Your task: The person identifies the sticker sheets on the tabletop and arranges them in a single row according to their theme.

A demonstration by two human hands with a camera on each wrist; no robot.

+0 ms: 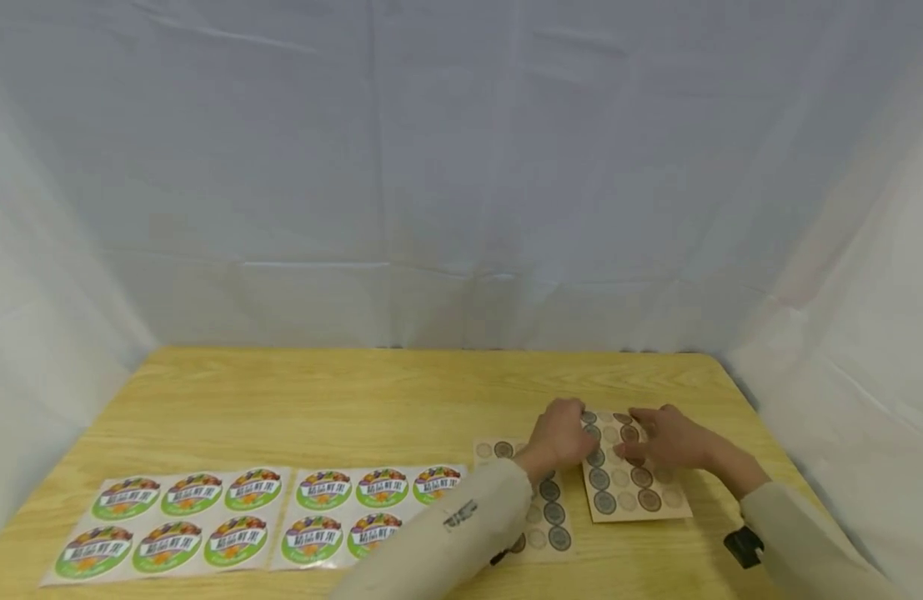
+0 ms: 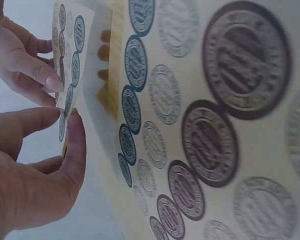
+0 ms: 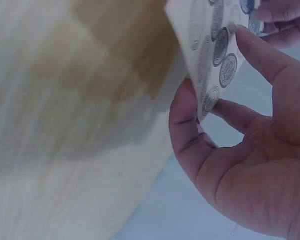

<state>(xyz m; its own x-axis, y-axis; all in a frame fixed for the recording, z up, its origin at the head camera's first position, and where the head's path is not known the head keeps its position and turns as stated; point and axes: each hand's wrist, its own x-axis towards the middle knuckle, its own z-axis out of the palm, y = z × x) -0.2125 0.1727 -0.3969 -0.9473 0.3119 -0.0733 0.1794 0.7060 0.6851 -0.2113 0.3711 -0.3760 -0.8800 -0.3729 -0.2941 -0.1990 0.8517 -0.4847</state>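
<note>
My left hand (image 1: 564, 435) pinches the left edge of a pale sheet of round stickers (image 1: 620, 487), near its far corner. On its far right side my right hand (image 1: 673, 439) holds the same sheet. The left wrist view has the left thumb and fingers on either side of the sheet's edge. In the right wrist view, the right thumb lies over the printed face, while curled fingers grip the edge. Both wrist views show the sheet tilted up from the wooden table. A second sheet of round stickers (image 2: 220, 145) lies flat under my left forearm, partly hidden.
To the left lie two white sheets of large green-and-white oval fruit labels (image 1: 168, 533), side by side; my left sleeve (image 1: 461, 525) covers part of the nearer-right one. The wooden table (image 1: 318, 400) meets grey-white hanging sheeting (image 1: 446, 167) behind and at both sides.
</note>
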